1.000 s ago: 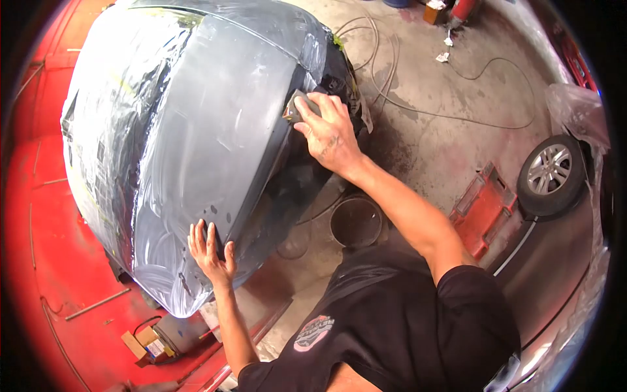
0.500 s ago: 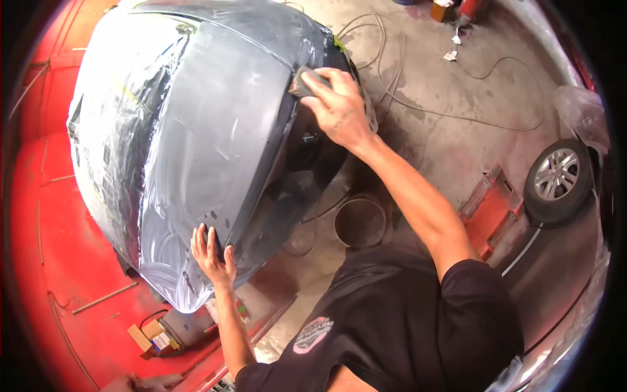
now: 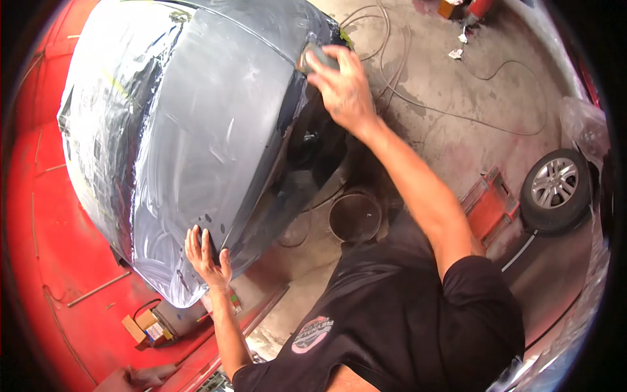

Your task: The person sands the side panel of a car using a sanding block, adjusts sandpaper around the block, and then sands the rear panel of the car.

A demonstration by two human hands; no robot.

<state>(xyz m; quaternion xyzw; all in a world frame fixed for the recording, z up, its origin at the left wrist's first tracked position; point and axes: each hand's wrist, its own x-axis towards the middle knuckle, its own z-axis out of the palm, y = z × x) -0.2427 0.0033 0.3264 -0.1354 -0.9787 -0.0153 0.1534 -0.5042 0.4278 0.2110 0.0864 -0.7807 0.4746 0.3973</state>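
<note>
Right hand shifted upward, gripping likely sanding block; left hand splayed on panel.

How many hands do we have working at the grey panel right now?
2: the left hand rests near the lower end of the grey panel; the right hand holds a block at its upper-right edge. No others show there.

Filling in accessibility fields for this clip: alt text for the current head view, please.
A person's right hand holds a grey block at the edge of a streaked grey car panel, while the left hand rests spread on the panel's nearer end. Plastic sheeting covers the bodywork at left; a wheel shows at far right.
</note>
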